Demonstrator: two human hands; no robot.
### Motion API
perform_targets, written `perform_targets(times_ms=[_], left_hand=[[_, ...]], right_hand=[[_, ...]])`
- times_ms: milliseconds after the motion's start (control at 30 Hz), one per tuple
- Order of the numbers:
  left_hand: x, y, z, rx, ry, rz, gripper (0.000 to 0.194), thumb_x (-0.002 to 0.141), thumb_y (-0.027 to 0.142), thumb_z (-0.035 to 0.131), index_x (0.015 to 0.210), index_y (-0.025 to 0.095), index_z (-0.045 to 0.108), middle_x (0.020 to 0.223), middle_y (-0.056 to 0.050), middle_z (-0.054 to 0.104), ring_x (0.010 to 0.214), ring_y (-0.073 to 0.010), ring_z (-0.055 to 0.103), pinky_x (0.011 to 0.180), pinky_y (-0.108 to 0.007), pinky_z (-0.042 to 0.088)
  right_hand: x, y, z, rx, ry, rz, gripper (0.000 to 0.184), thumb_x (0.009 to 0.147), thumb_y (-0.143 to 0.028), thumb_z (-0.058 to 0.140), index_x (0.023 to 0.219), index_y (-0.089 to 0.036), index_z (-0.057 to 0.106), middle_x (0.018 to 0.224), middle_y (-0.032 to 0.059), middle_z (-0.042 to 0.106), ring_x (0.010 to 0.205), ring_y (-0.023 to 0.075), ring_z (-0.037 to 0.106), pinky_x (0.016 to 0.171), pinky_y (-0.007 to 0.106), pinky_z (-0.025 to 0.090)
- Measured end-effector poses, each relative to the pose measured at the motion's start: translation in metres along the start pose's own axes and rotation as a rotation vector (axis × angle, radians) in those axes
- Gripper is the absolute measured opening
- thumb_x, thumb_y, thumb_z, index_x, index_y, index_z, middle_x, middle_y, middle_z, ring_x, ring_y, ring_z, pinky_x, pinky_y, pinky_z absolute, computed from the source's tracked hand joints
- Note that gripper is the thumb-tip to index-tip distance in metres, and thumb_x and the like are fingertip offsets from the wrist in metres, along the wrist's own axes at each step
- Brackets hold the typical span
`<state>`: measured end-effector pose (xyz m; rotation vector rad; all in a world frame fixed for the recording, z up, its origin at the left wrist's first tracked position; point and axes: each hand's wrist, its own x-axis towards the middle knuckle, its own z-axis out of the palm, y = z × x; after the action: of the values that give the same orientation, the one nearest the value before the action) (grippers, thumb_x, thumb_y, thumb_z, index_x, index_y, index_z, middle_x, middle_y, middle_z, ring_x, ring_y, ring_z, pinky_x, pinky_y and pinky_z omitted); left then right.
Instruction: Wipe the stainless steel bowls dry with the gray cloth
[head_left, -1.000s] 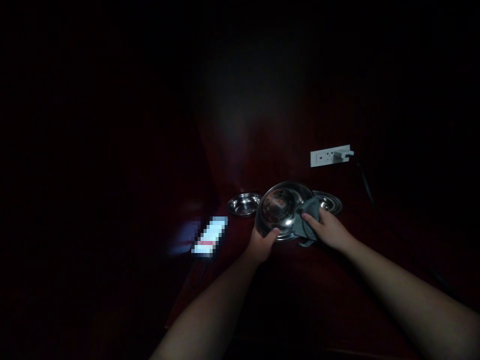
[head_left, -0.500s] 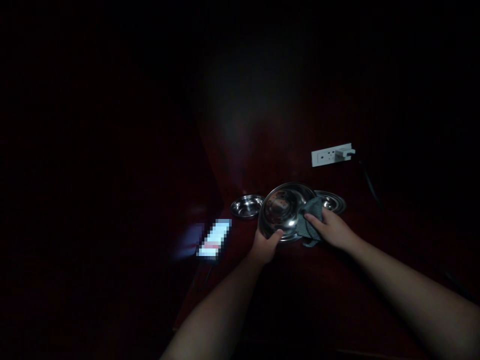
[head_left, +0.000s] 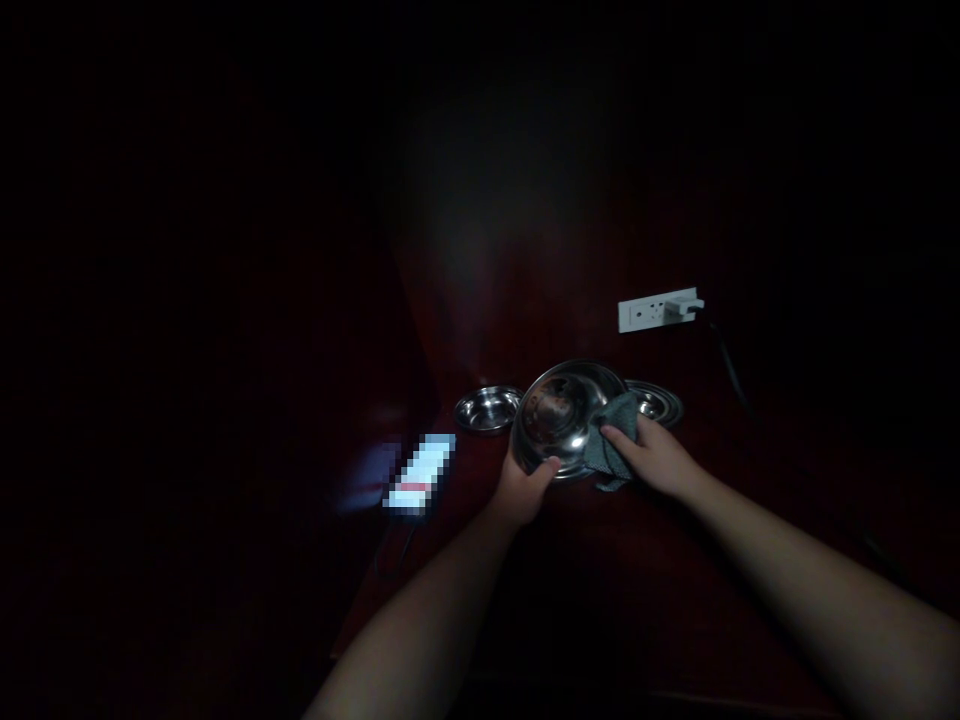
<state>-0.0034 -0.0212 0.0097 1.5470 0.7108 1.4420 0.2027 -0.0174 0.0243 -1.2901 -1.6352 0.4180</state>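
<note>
A shiny steel bowl [head_left: 559,415] is tilted toward me above the dark red surface. My left hand [head_left: 526,488] grips its lower left rim, thumb over the edge and the other fingers hidden behind. In my right hand [head_left: 654,455] is a grey-green cloth [head_left: 615,440], pressed on the bowl's right rim with the thumb on top; the fingers under the cloth are hidden. Behind the bowl on the left lies a smaller steel dish [head_left: 486,410]. To the right, another round steel piece [head_left: 660,403] is partly covered by the bowl and cloth.
A phone with a lit, blurred screen [head_left: 421,475] lies left of my left hand, a thin cable [head_left: 391,572] below it. On the back wall sits a white socket plate [head_left: 645,313] with a plug and a dark cord [head_left: 729,362]. Surroundings are very dark.
The whole view shifts slightly right, then back left. Both hands keep their holds on the bowl and cloth, with hardly any movement between them.
</note>
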Motion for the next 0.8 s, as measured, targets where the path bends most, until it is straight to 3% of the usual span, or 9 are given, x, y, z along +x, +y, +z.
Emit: perform_targets(times_ms=[333, 600, 800], left_hand=[[0.0006, 0.0042, 0.001, -0.087, -0.043, -0.048, 0.066, 0.068, 0.029, 0.073, 0.127, 0.016, 0.049, 0.13, -0.014, 0.055, 0.123, -0.0301, 0.048, 0.108, -0.048, 0.031], [-0.0044, 0.0087, -0.0001, -0.281, -0.301, -0.176, 0.061, 0.068, 0.034, 0.074, 0.123, 0.016, 0.055, 0.119, -0.013, 0.063, 0.12, -0.031, 0.052, 0.105, -0.048, 0.035], [-0.0052, 0.0084, -0.0006, -0.298, -0.334, -0.164, 0.06, 0.07, 0.037, 0.072, 0.123, 0.015, 0.054, 0.119, -0.014, 0.063, 0.123, -0.0314, 0.049, 0.105, -0.046, 0.035]], right_hand=[[0.0015, 0.0054, -0.001, -0.026, 0.025, 0.001, 0.028, 0.084, -0.041, 0.048, 0.094, -0.017, 0.058, 0.095, 0.01, 0.068, 0.087, 0.0229, 0.063, 0.081, 0.037, 0.048], [0.0035, 0.0031, -0.0059, -0.055, 0.129, 0.026, 0.026, 0.082, -0.038, 0.048, 0.093, -0.017, 0.059, 0.09, 0.0094, 0.068, 0.082, 0.0228, 0.064, 0.077, 0.036, 0.049], [0.0035, 0.0017, -0.0068, -0.079, 0.132, 0.041, 0.029, 0.082, -0.04, 0.048, 0.094, -0.016, 0.059, 0.089, 0.0099, 0.068, 0.081, 0.023, 0.063, 0.076, 0.036, 0.048]])
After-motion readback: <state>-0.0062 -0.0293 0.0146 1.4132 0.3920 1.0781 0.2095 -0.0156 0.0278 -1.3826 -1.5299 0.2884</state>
